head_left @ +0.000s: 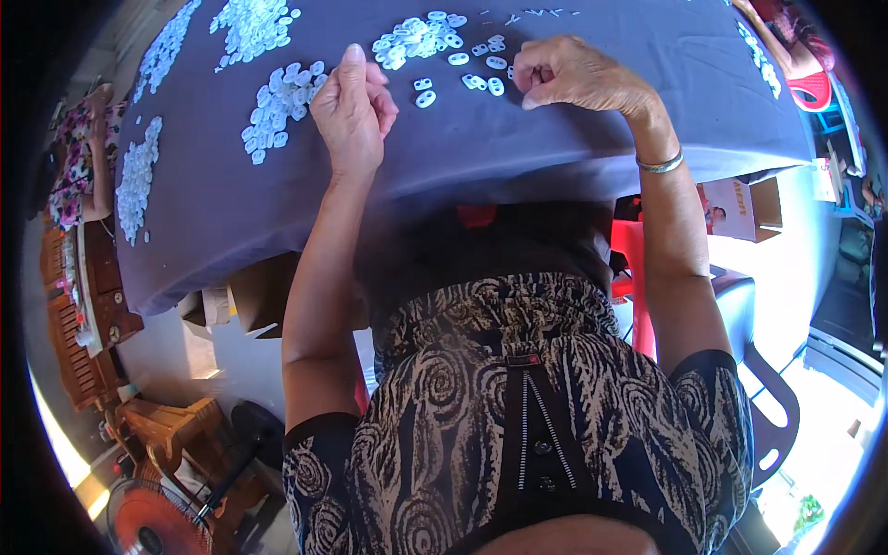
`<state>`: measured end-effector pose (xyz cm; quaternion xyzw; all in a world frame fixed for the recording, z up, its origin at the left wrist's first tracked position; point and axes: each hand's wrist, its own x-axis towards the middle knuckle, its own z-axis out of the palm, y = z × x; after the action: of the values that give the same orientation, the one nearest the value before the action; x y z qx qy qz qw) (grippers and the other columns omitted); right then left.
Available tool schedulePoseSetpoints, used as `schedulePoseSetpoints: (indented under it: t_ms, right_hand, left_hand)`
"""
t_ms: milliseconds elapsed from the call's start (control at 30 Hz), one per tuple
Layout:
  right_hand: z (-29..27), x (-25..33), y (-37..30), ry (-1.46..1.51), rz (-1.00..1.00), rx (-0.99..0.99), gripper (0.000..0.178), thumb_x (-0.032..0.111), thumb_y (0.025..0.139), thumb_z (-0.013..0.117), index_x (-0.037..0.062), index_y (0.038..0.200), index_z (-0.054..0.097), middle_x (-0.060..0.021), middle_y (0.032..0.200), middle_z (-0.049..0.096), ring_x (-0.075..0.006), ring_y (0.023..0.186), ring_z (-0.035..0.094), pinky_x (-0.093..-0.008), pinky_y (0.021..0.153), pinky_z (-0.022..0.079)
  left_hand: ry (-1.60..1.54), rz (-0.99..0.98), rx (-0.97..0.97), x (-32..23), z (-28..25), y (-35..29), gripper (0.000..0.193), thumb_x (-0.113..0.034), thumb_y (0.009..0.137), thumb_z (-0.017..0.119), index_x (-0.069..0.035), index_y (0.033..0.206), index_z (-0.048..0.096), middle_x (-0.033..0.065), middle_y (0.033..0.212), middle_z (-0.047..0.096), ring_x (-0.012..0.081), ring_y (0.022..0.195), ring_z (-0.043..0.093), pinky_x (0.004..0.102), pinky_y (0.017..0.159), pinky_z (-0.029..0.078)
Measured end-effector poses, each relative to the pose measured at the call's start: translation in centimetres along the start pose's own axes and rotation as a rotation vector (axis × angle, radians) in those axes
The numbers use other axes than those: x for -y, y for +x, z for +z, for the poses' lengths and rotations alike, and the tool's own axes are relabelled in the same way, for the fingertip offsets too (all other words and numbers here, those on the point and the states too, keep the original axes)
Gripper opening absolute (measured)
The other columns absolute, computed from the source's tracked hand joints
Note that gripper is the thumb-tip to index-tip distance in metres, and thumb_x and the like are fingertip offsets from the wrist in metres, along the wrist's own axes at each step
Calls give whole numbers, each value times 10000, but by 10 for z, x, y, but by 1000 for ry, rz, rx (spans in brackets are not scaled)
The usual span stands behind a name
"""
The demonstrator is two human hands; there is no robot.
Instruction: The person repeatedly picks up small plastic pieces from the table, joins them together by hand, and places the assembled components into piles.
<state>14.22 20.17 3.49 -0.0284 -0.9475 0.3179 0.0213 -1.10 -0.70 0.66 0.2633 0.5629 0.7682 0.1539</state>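
Over the dark cloth-covered table [444,153], my left hand [353,109] is closed, thumb up and fingers curled in. Whatever it may hold is hidden. It is beside a pile of small white oval plastic pieces [279,106]. My right hand [583,79], with a bracelet at its wrist, is also closed, thumb and fingers brought together. I cannot make out what is between them. Close to its fingertips lie a few loose white pieces with two holes [496,86]. Two more pieces [425,98] lie between my hands, in front of a larger heap [416,39].
Further white heaps lie at the far left [252,28] and left edge [139,180]. Several tiny thin parts [535,13] are at the far side. Other people sit at the left [92,157] and right [800,46]. A fan [148,518] stands at the lower left.
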Motion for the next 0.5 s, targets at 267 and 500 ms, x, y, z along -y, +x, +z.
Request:
schedulePoseSetpoints:
  t_ms: [267, 500]
  right_hand:
    - [3, -11, 4, -97, -29, -99, 167, 158, 744, 659, 0, 776, 615, -67, 709, 561, -179, 642, 530, -306, 616, 444]
    - [-4, -18, -1, -134, 95, -213, 154, 140, 770, 652, 2, 831, 625, -78, 747, 595, -192, 661, 569, -307, 631, 458]
  left_hand:
    - [25, -23, -74, 5, 1, 2, 505, -408, 942, 483, -66, 572, 510, -6, 428, 419, 60, 318, 371, 196, 305, 248]
    - [-3, -35, -48, 4, 1, 1, 512, -405, 943, 483, -56, 568, 503, -8, 421, 392, 61, 320, 356, 200, 307, 243]
